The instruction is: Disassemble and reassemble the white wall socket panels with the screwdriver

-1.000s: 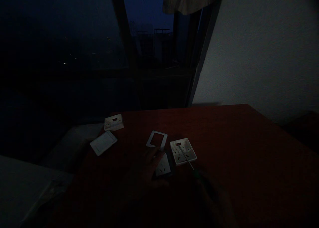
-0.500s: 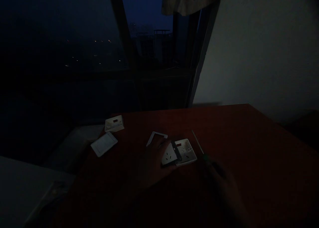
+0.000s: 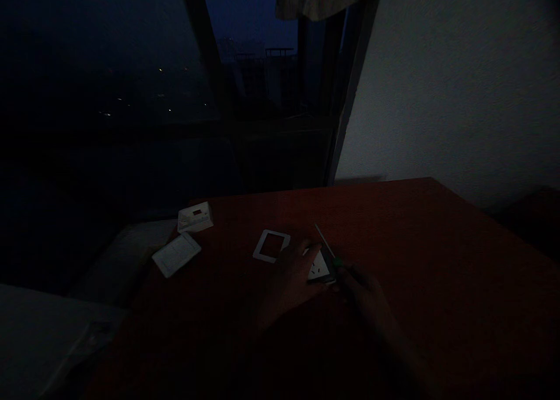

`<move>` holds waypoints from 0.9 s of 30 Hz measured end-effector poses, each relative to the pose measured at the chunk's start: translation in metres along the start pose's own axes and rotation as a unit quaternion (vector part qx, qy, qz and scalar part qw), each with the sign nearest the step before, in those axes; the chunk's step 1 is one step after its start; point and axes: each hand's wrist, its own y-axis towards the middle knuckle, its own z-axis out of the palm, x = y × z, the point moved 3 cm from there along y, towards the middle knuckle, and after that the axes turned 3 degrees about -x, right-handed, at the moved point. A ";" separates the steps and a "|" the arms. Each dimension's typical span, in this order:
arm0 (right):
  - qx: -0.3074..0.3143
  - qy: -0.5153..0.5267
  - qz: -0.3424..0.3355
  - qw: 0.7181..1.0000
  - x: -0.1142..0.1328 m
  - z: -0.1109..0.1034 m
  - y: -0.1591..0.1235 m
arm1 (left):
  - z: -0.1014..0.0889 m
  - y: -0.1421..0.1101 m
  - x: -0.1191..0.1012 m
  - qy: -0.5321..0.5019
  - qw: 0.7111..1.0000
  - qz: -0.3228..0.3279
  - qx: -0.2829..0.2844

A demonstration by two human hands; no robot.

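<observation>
My left hand is closed around the left side of a wall socket, a white slotted face on a darker frame. The socket now covers the white back box, of which only a thin edge shows beneath it. In my right hand is a screwdriver with a green handle, its shaft slanting up and left past the socket's right corner. The right fingers are close to the socket's lower right edge; in the dark I cannot tell whether they touch it. Left of the socket lies a white square cover frame.
At the table's left edge lie a white rectangular plate and, behind it, another white back box. The reddish-brown table stands against a dark window and a pale wall. The room is very dim.
My left hand has moved right and laid the socket over the back box. My right hand has come left with the screwdriver, closer to the socket. More of the cover frame shows.
</observation>
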 end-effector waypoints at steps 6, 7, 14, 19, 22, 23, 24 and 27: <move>0.003 -0.044 -0.030 0.999 -0.002 0.006 -0.003 | -0.006 -0.014 0.010 -0.014 1.000 0.001 0.014; 0.002 -0.047 -0.037 0.998 -0.002 0.006 -0.003 | -0.006 -0.015 0.011 -0.020 1.000 0.001 0.017; -0.011 -0.059 -0.068 0.996 -0.002 0.005 -0.004 | -0.012 -0.019 0.008 -0.061 0.998 0.007 0.020; -0.009 -0.066 -0.083 0.994 -0.004 0.005 -0.005 | -0.011 -0.019 0.009 -0.069 0.998 0.003 0.011; -0.008 -0.061 -0.093 0.994 -0.005 0.005 -0.005 | -0.008 -0.019 0.010 -0.075 0.997 0.000 0.007; -0.008 -0.062 -0.097 0.993 -0.005 0.005 -0.005 | -0.008 -0.019 0.011 -0.077 0.997 -0.001 0.005; -0.007 -0.064 -0.098 0.993 -0.005 0.005 -0.005 | -0.008 -0.019 0.011 -0.078 0.997 -0.001 0.002; -0.004 -0.074 -0.094 0.993 -0.004 0.005 -0.005 | -0.008 -0.019 0.011 -0.083 0.997 -0.001 -0.004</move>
